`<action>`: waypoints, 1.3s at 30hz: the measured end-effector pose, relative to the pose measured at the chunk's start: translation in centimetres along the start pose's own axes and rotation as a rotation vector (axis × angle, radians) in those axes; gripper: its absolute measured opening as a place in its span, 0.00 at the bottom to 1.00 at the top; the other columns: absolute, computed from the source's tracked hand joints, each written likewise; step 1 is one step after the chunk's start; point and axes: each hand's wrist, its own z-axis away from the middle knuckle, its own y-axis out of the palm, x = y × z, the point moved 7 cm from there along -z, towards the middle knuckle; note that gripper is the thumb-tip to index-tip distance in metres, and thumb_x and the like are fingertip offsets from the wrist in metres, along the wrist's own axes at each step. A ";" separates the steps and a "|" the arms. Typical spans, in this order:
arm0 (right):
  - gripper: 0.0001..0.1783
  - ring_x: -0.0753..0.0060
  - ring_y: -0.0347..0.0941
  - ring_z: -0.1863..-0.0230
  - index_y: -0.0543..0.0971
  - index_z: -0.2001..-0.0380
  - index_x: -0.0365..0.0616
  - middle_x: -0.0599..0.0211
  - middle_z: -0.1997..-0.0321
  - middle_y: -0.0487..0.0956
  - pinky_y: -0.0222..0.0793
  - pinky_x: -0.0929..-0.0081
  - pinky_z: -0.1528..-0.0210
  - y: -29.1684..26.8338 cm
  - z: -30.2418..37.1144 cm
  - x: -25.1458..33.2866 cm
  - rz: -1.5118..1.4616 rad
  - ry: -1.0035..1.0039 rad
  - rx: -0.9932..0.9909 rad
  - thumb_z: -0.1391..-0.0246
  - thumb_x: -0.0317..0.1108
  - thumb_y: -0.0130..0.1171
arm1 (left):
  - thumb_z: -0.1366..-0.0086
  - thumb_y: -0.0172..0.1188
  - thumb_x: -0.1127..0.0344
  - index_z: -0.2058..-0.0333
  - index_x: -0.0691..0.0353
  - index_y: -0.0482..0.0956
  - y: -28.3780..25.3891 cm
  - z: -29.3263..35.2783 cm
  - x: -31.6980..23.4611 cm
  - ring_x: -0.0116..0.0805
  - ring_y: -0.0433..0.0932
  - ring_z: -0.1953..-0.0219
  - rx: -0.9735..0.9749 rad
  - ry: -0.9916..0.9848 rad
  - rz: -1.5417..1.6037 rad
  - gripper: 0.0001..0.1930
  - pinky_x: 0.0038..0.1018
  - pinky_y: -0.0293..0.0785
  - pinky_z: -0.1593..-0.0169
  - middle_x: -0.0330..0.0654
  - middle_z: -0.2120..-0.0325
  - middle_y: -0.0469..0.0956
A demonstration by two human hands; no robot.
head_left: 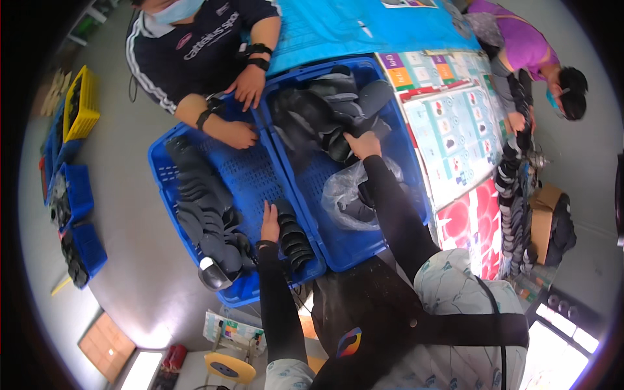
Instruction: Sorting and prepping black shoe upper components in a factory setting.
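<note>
Two blue crates stand side by side before me. My left hand (270,224) is in the left crate (250,172), fingers stretched out against a stacked row of black curved pieces (296,240). Over the right crate (328,250), my right hand (364,144) has its fingers closed at the edge of a dark curved piece (338,148); its fingertips are partly hidden. Around it lies a loose heap of similar black pieces (305,110). A clear plastic bag (338,198) holding dark pieces lies below my right forearm.
A long overlapping row of black pieces (201,201) fills the left crate's outer side. Across from me, a co-worker (208,52) rests both hands at the crates' rims. Another person (520,45) handles black pieces at right. Printed sheets (455,136) cover the table beside the right crate.
</note>
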 end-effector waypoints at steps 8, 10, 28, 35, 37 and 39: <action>0.25 0.57 0.82 0.70 0.75 0.45 0.39 0.53 0.70 0.83 0.78 0.67 0.64 -4.2 19.0 10.2 -0.703 -0.648 0.065 0.47 0.31 0.62 | 0.24 0.44 0.41 0.28 0.66 0.56 -6.2 8.1 3.8 0.41 0.59 0.28 -0.266 -0.484 0.992 0.38 0.32 0.50 0.26 0.48 0.29 0.59; 0.20 0.56 0.83 0.67 0.79 0.47 0.47 0.54 0.63 0.84 0.78 0.61 0.62 0.7 25.3 16.1 -0.476 -0.617 0.348 0.44 0.34 0.61 | 0.23 0.41 0.39 0.29 0.63 0.59 -8.8 10.1 3.7 0.43 0.63 0.31 -0.526 -0.728 0.850 0.37 0.33 0.58 0.33 0.48 0.31 0.63; 0.08 0.47 0.78 0.61 0.77 0.62 0.48 0.56 0.69 0.80 0.72 0.51 0.60 -1.9 6.1 21.7 0.130 -1.168 -0.187 0.46 0.33 0.59 | 0.41 0.48 0.84 0.38 0.57 0.74 -11.5 3.9 -13.1 0.53 0.73 0.38 -0.275 0.101 -0.279 0.31 0.41 0.70 0.35 0.53 0.40 0.75; 0.16 0.54 0.83 0.57 0.77 0.50 0.43 0.54 0.55 0.83 0.79 0.63 0.59 -0.5 25.7 21.9 -0.274 -1.295 0.119 0.43 0.26 0.54 | 0.42 0.57 0.76 0.35 0.65 0.67 -10.3 6.4 -3.9 0.49 0.76 0.42 0.065 -0.158 -0.043 0.33 0.37 0.70 0.36 0.52 0.39 0.74; 0.23 0.54 0.78 0.43 0.76 0.46 0.40 0.54 0.46 0.81 0.79 0.65 0.49 7.0 27.9 21.2 -0.280 -1.462 0.191 0.47 0.24 0.54 | 0.37 0.62 0.68 0.32 0.68 0.57 -12.2 7.5 1.1 0.39 0.73 0.40 -0.025 -0.517 0.773 0.37 0.38 0.74 0.41 0.48 0.40 0.73; 0.10 0.51 0.81 0.55 0.76 0.59 0.40 0.52 0.59 0.81 0.80 0.62 0.58 14.0 24.9 17.9 0.115 -1.274 0.263 0.45 0.28 0.53 | 0.28 0.54 0.49 0.30 0.62 0.55 -10.5 4.5 -1.6 0.42 0.73 0.40 -0.261 -0.716 0.908 0.36 0.41 0.75 0.44 0.48 0.40 0.72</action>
